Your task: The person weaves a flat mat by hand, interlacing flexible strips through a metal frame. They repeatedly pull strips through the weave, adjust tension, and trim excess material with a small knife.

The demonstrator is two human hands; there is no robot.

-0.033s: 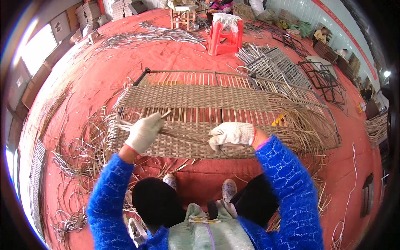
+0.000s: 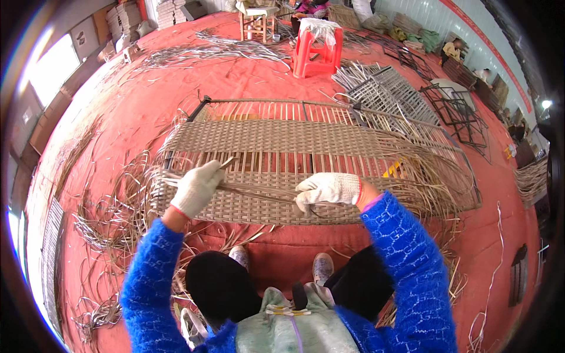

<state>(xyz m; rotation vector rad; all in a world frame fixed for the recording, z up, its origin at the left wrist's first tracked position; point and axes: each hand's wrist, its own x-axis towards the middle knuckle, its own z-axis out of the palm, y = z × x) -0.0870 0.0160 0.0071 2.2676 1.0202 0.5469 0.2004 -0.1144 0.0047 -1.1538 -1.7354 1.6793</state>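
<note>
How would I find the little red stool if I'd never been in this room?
Start at the big woven panel lying on the red floor, then look past its far edge. The red plastic stool stands there, the only bright red, upright thing among flat grey frames.

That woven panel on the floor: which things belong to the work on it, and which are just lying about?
In use:
left hand
right hand
grey strip held between them
woven panel

Lying about:
red stool
bare frames
loose strips

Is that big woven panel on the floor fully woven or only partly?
Partly. The woven panel has finished bands, but open gaps show bare slats, and loose strips trail off its right end.
</note>
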